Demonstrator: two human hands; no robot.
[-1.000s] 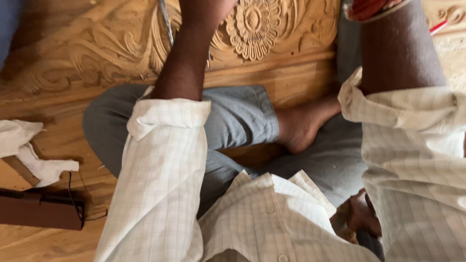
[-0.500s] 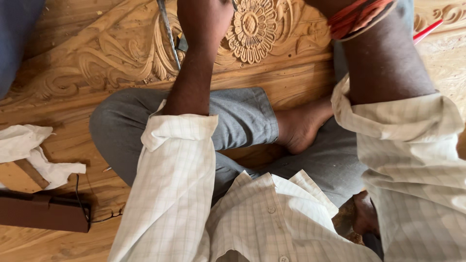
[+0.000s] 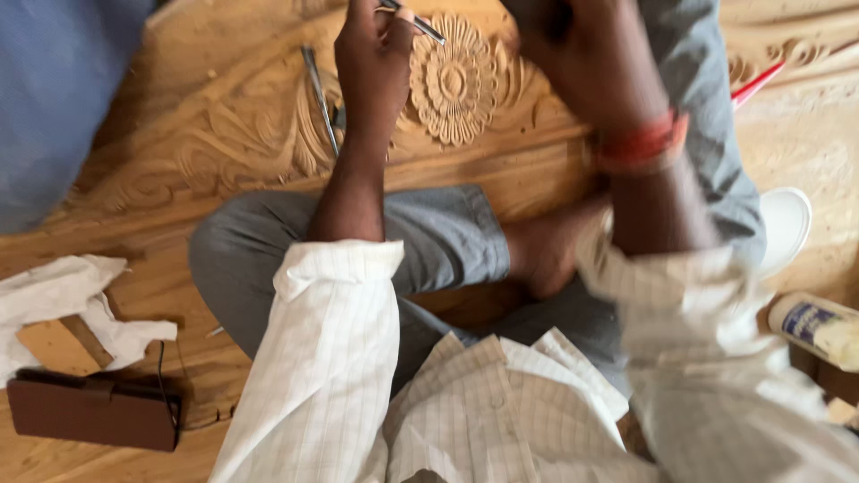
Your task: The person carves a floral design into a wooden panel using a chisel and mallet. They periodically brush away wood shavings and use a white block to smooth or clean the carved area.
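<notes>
Left hand point(image 3: 374, 54) grips half-hidden chisel point(image 3: 413, 21).

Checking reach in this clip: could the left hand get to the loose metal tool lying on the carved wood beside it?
Probably yes: the left hand is right beside the loose metal tool, nothing between them, though it already holds another thin tool.

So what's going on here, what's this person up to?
A person sits cross-legged on a carved wooden panel. The left hand holds a thin metal carving tool beside a carved flower rosette. The right hand is raised and blurred near the rosette; whether it holds anything is unclear. Another metal tool lies on the panel.
</notes>
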